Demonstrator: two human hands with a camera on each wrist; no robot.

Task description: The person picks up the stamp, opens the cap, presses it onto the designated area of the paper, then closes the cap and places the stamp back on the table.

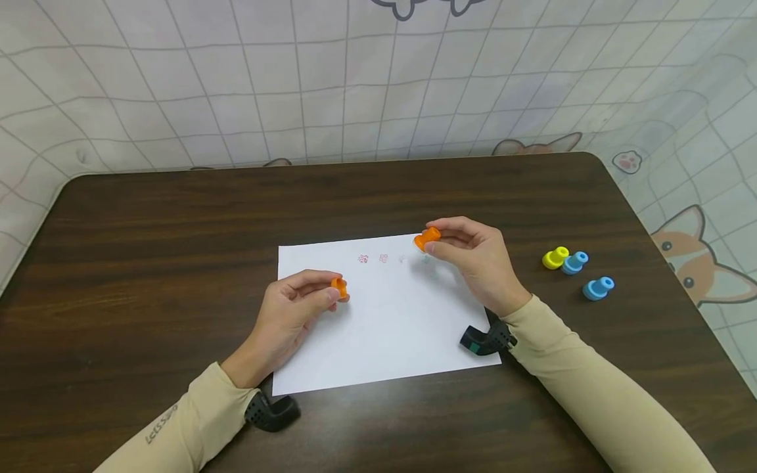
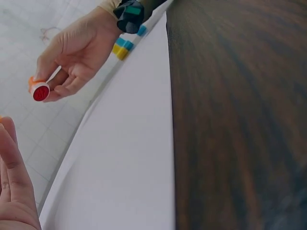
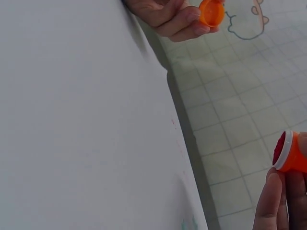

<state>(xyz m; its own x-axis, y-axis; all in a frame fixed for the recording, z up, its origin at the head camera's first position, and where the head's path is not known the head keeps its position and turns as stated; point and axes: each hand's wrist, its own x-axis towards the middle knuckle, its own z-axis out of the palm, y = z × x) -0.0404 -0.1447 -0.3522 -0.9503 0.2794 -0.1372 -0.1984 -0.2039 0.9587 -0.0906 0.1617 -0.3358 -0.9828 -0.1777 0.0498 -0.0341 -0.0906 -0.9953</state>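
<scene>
Head view: over white paper (image 1: 390, 335), an orange cap (image 1: 340, 286) is being pinched by the left hand (image 1: 290, 306); at its two o'clock, an orange stamp (image 1: 432, 235) is being gripped between the fingers of the right hand (image 1: 480, 263). Left wrist view: the stamp's red face (image 2: 41, 93) is being shown at nine o'clock. Right wrist view: the cap's hollow is being turned towards the camera at one o'clock.
</scene>
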